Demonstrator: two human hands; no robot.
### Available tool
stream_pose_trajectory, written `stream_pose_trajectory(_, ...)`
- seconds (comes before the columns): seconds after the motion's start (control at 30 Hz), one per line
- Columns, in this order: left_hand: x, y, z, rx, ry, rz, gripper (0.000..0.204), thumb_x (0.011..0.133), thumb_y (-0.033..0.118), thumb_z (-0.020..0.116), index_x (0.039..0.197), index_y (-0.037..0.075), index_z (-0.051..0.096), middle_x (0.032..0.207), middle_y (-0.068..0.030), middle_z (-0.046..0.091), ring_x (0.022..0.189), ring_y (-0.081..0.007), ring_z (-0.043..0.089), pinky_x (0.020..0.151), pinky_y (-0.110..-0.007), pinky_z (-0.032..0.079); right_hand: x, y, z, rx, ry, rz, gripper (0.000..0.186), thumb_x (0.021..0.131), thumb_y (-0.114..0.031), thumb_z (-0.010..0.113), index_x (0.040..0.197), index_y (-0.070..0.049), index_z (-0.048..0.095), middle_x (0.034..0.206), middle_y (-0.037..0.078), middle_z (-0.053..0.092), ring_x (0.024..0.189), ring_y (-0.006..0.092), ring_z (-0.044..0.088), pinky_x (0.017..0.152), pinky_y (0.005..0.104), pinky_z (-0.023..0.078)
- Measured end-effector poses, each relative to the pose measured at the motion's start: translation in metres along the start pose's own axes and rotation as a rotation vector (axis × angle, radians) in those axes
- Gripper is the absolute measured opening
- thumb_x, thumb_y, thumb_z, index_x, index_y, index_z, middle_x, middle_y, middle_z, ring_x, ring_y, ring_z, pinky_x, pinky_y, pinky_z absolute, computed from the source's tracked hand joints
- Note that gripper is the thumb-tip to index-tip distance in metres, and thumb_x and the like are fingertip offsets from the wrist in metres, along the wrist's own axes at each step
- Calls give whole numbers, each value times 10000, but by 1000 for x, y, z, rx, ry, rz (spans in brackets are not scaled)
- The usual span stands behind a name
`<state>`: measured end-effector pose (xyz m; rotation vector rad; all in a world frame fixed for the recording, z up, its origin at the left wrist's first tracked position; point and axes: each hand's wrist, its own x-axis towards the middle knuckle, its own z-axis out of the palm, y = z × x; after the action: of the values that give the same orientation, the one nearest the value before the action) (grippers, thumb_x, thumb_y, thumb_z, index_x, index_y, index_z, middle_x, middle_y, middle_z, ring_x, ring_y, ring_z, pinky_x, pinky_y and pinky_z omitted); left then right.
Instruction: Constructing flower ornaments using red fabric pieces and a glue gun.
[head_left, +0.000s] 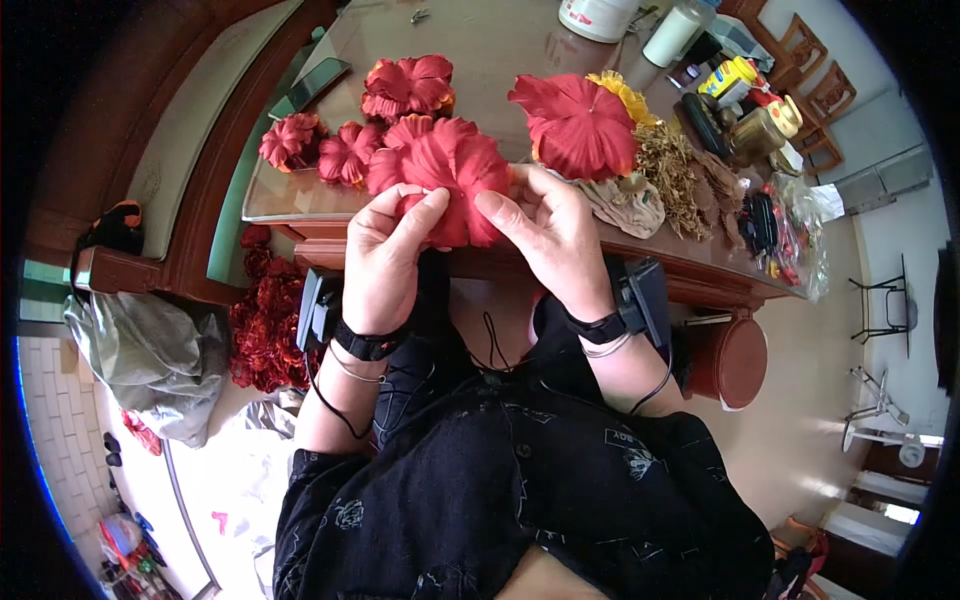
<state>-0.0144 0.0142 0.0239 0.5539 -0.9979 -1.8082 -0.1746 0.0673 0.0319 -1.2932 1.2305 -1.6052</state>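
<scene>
Between my two hands is a large red artificial flower (450, 165), its petals spread, held above the table's near edge. My left hand (388, 245) pinches its lower left petals between thumb and fingers. On the other side my right hand (550, 230) grips the petal edge, thumb in front and fingers partly hidden behind. Close by on the table lie a red flower (408, 85) behind it and two smaller ones, a red blossom (350, 153) and another blossom (290, 141), to the left. A wide red petal layer (580, 125) lies to the right, beside a yellow flower (622, 95).
A phone (312, 84) lies at the table's left. Dry brown stems (668, 180), a jar (757, 133), a yellow container (730, 78) and plastic bags (795, 235) crowd the right side. A red stool (735, 360) stands below; a heap of red flowers (268, 325) sits left.
</scene>
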Motion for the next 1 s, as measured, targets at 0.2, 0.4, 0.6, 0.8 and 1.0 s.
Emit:
stream_pose_trajectory(0.2,18,0,37,118,-153,-8,68,878,53,628,929,14,651,858,-10,668,750,-41,594,674,-183,457,-2,-28,-35,57,81,1,109,842,-76,693,882,5,632,828,-13,643,736,20,547,658,181,446)
stream_pose_trajectory(0.4,68,18,73,297,-400,-16,88,888,50,604,949,10,652,913,-38,673,820,-84,622,753,-219,483,27,-44,-70,33,201,-139,148,868,-127,667,929,8,660,823,21,668,719,46,595,655,192,473)
stream_pose_trajectory(0.6,117,10,86,463,-419,-105,139,896,130,610,960,26,678,838,-27,679,668,-80,639,602,-195,528,61,-35,-106,-102,192,-76,251,854,-176,675,944,57,647,843,75,682,753,89,635,664,229,504)
stream_pose_trajectory(0.8,125,-8,82,343,-339,-246,136,903,135,603,964,29,663,841,-30,670,661,-96,647,595,-196,541,66,-23,-113,-91,180,-5,252,832,-189,688,927,42,656,817,78,678,709,83,613,630,222,483)
stream_pose_trajectory(1.0,127,-10,79,290,-369,-290,134,910,159,603,963,45,651,810,-12,649,610,-94,621,587,-203,527,70,-22,-113,-47,194,20,253,827,-188,695,923,43,659,793,63,669,687,81,600,615,226,478)
